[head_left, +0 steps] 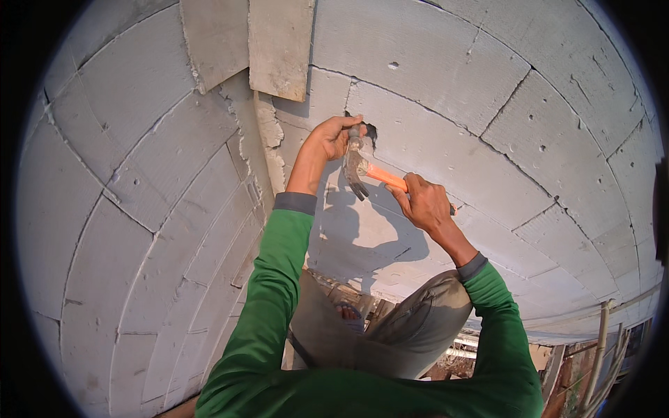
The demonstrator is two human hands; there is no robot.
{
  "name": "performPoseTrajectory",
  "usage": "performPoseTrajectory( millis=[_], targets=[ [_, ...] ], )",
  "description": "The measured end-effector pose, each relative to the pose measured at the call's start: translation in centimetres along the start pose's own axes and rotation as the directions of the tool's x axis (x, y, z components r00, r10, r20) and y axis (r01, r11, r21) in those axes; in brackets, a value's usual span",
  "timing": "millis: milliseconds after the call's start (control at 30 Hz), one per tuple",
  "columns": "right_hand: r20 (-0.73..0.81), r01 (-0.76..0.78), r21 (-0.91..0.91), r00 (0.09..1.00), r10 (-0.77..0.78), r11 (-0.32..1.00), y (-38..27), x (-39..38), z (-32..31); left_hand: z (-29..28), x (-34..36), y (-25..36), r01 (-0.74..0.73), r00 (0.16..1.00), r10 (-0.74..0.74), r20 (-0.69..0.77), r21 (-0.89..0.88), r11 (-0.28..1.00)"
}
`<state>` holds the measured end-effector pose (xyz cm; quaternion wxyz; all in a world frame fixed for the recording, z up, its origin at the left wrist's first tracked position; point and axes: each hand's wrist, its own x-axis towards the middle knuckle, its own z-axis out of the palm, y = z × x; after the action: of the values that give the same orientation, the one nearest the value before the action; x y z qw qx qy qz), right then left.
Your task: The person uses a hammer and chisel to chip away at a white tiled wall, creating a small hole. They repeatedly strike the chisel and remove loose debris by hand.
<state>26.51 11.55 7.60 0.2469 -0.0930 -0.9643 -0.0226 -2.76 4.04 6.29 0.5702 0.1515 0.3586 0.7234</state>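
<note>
My right hand [428, 202] grips a claw hammer [385, 176] by its orange handle. The hammer's dark metal head lies right in front of my left fingers, with its curved claw pointing down toward me. My left hand [329, 139] is raised against the block wall [425, 129], its fingers bent around something mostly hidden behind the hammer head. Just beside those fingertips, a dark ragged hole [372, 132] is broken into the wall. Whether the hammer touches what my left hand holds, I cannot tell.
Another block wall [104, 188] meets this one in a rough corner on the left. Two flat grey panels [281, 45] hang over that corner at the top. Below my knees lie wooden slats [380, 313]. Bamboo poles [601, 348] stand at the lower right.
</note>
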Motion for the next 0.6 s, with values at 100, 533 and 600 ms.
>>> performPoseTrajectory(
  millis=[100,533,600],
  targets=[
    [-0.264,0.421,0.061,0.881,-0.392,0.905,-3.0,-0.2,-2.8,-0.8,0.2,0.1,0.048,0.999,-0.049,0.014,0.064,0.997],
    [-0.405,0.597,0.109,0.757,-0.513,0.795,-6.2,1.1,-3.9,0.1,-0.8,0.2,0.005,0.999,-0.003,-0.037,0.069,0.998],
    [-0.388,0.707,0.093,0.674,-0.629,0.701,-4.1,1.0,-3.3,0.3,-0.4,-0.1,0.020,0.999,-0.017,-0.032,0.078,0.997]
  ],
)
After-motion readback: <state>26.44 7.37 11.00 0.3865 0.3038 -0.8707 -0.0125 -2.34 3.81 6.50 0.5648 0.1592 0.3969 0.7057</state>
